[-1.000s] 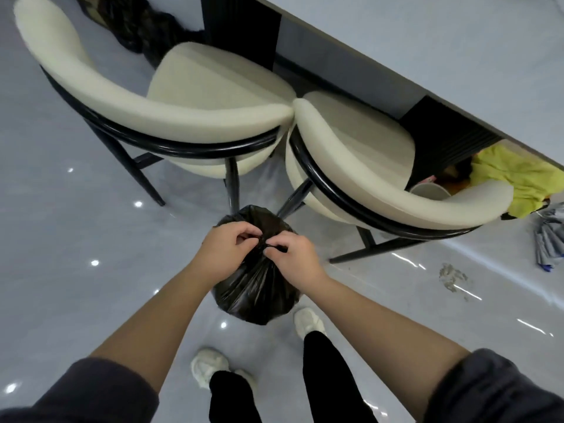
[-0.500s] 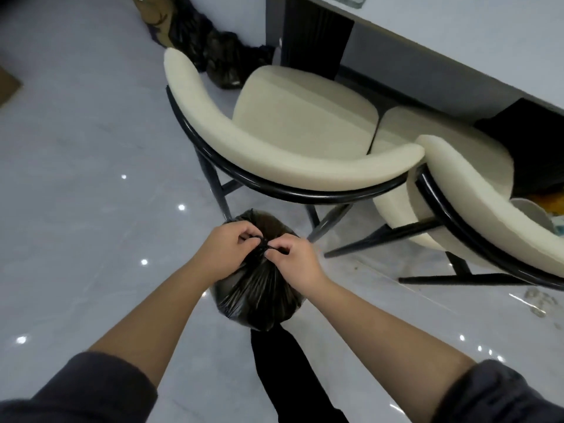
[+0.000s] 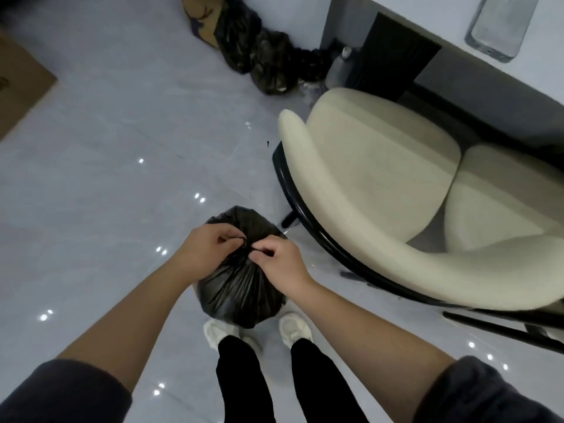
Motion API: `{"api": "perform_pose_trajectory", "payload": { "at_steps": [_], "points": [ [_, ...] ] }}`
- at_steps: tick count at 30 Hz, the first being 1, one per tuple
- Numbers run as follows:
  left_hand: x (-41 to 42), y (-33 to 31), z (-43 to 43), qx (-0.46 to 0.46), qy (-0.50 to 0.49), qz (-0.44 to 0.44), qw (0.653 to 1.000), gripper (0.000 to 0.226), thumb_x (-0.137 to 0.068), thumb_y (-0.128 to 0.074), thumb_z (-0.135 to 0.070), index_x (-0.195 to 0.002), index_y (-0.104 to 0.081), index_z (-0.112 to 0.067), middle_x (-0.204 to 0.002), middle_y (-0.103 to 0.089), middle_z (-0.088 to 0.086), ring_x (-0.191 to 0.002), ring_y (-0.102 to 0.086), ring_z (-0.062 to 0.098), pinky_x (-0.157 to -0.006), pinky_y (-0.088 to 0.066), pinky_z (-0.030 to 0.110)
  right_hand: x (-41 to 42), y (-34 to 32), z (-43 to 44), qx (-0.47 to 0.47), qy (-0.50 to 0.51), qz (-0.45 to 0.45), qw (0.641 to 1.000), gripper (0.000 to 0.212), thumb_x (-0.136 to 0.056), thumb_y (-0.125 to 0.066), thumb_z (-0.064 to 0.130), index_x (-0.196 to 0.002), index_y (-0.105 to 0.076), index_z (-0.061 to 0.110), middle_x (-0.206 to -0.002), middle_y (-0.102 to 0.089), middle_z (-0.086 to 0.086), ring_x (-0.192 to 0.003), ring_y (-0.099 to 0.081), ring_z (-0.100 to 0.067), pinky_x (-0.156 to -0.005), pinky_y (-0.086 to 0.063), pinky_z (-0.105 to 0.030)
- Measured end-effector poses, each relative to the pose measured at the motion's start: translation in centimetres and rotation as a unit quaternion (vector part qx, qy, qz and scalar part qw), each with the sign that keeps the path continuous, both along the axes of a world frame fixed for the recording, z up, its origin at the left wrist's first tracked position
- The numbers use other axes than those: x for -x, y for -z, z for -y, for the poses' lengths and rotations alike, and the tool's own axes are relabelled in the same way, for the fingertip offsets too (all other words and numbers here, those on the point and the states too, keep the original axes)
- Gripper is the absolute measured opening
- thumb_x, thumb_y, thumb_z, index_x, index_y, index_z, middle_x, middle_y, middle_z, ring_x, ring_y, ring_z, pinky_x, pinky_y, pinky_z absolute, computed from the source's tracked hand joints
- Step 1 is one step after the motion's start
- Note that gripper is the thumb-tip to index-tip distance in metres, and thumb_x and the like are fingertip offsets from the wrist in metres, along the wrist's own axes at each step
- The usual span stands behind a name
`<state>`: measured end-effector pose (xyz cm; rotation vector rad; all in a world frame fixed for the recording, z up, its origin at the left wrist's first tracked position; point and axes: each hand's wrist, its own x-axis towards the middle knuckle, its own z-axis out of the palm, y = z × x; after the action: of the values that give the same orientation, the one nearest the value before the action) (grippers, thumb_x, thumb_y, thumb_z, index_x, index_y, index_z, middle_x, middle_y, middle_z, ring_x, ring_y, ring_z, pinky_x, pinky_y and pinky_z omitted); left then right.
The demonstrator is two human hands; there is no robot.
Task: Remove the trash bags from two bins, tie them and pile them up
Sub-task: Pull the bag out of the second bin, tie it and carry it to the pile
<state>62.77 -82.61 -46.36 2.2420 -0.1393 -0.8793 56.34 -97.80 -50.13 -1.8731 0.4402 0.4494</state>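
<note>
So the trash bag (image 3: pixel 241 288) sits dead centre, right under both hands, and its gathered neck comes up into the gap between them. The left hand (image 3: pixel 207 248) has its fingers curled around one side of the bunched plastic. The right hand (image 3: pixel 280 264) pinches a thin twisted bit of it on the other side. Neither hand is nearer, they meet at the same spot on top of the bag. The long axis runs straight up and down, neck at the top and belly below, just above the person's shoes (image 3: pixel 293 328). It looks like it's hanging off the grip rather than resting on the floor (image 3: pixel 106 178), but I can't say for sure from this angle.

The bag itself is black, glossy and thin. It has tight pleats fanning down from the neck and a round, fairly full bottom. I can't tell whether the knot is finished, since the fingers cover it.

My guess is they're mid-tie. There's a heap of dark bags (image 3: pixel 259 56) against the wall well ahead, past the cream chair (image 3: pixel 381 184) on the right, so that's probably where this one goes.
</note>
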Motion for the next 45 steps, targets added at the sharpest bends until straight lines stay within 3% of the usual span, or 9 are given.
{"api": "perform_pose_trajectory", "payload": {
  "at_steps": [5, 10, 16, 19, 21, 27, 32, 38, 45],
  "points": [
    [-6.0, 0.8, -4.4, 0.044, 0.036, -0.018, 0.998, 0.019, -0.088, -0.063, -0.017, -0.085, -0.066, -0.035, -0.087, -0.065, -0.020, -0.083, -0.060, -0.004, -0.077, -0.043, 0.014, -5.2, 0.3, -3.9, 0.001, 0.032, 0.015, 0.999, 0.008, -0.081, -0.070, 0.013, -0.088, -0.074, 0.014, -0.084, -0.064, 0.011, -0.081, -0.059, -0.002, -0.075, -0.041, -0.005],
    [-12.5, 1.4, -8.7, 0.045, 0.081, 0.000, 0.996, 0.013, -0.088, -0.062, -0.016, -0.095, -0.070, -0.023, -0.084, -0.062, -0.022, -0.076, -0.057, -0.007, -0.072, -0.038, 0.008, -11.1, 0.1, -8.2, 0.012, 0.044, 0.010, 0.999, 0.005, -0.081, -0.070, 0.013, -0.081, -0.074, 0.016, -0.081, -0.064, 0.012, -0.080, -0.060, -0.003, -0.075, -0.041, -0.008],
    [-21.2, 1.2, -10.7, 0.057, 0.081, 0.011, 0.995, 0.014, -0.088, -0.063, -0.016, -0.088, -0.067, -0.030, -0.083, -0.064, -0.021, -0.070, -0.056, -0.016, -0.069, -0.037, 0.006, -19.4, -0.5, -10.7, -0.002, 0.098, 0.025, 0.995, 0.010, -0.081, -0.070, 0.012, -0.078, -0.072, 0.021, -0.086, -0.069, 0.004, -0.087, -0.063, -0.011, -0.078, -0.045, -0.016],
    [-26.1, 1.3, -10.3, 0.053, 0.092, 0.015, 0.994, 0.013, -0.088, -0.062, -0.016, -0.089, -0.068, -0.027, -0.083, -0.065, -0.020, -0.073, -0.058, -0.011, -0.070, -0.038, 0.005, -23.9, -0.2, -10.9, -0.005, 0.132, 0.036, 0.991, 0.007, -0.080, -0.070, 0.009, -0.081, -0.074, 0.014, -0.085, -0.068, 0.002, -0.085, -0.062, -0.011, -0.079, -0.045, -0.015],
    [-29.5, 1.8, -9.7, 0.056, 0.094, 0.015, 0.994, 0.012, -0.088, -0.062, -0.016, -0.091, -0.070, -0.025, -0.087, -0.067, -0.016, -0.080, -0.061, -0.003, -0.076, -0.043, 0.013, -27.0, 0.4, -10.7, -0.016, 0.160, 0.041, 0.986, 0.007, -0.080, -0.069, 0.008, -0.083, -0.074, 0.012, -0.081, -0.065, 0.008, -0.084, -0.062, -0.010, -0.079, -0.045, -0.016],
    [-39.9, 3.5, -7.9, 0.058, 0.095, 0.014, 0.994, 0.013, -0.088, -0.063, -0.017, -0.091, -0.068, -0.028, -0.088, -0.067, -0.016, -0.082, -0.062, 0.000, -0.075, -0.043, 0.014, -36.9, 2.1, -9.3, -0.015, 0.180, 0.044, 0.982, 0.008, -0.081, -0.069, 0.009, -0.084, -0.075, 0.015, -0.080, -0.063, 0.014, -0.084, -0.063, -0.009, -0.083, -0.049, -0.022],
    [-47.3, 4.1, -6.2, 0.077, 0.062, 0.004, 0.995, 0.013, -0.088, -0.062, -0.014, -0.093, -0.070, -0.023, -0.088, -0.070, -0.010, -0.086, -0.065, 0.009, -0.082, -0.049, 0.023, -44.9, 2.3, -7.3, 0.002, 0.164, 0.046, 0.985, 0.009, -0.080, -0.070, 0.011, -0.081, -0.075, 0.019, -0.079, -0.064, 0.015, -0.084, -0.064, -0.010, -0.083, -0.049, -0.024],
    [-56.0, 4.8, -3.3, 0.103, 0.057, -0.013, 0.993, 0.014, -0.089, -0.061, -0.014, -0.092, -0.071, -0.024, -0.086, -0.071, -0.012, -0.084, -0.066, 0.006, -0.078, -0.049, 0.018, -53.3, 2.6, -4.8, -0.018, 0.190, 0.045, 0.981, 0.025, -0.082, -0.069, 0.009, -0.072, -0.068, 0.032, -0.078, -0.063, 0.016, -0.081, -0.062, -0.004, -0.079, -0.048, -0.019],
    [-65.9, 8.8, 0.0, 0.099, 0.107, -0.025, 0.989, 0.014, -0.089, -0.060, -0.013, -0.094, -0.071, -0.019, -0.088, -0.070, -0.010, -0.086, -0.065, 0.005, -0.080, -0.049, 0.019, -62.2, 6.2, -2.2, 0.018, 0.211, 0.028, 0.977, 0.015, -0.081, -0.070, 0.011, -0.078, -0.071, 0.025, -0.083, -0.065, 0.014, -0.086, -0.063, -0.005, -0.081, -0.047, -0.019]
  ]
}}
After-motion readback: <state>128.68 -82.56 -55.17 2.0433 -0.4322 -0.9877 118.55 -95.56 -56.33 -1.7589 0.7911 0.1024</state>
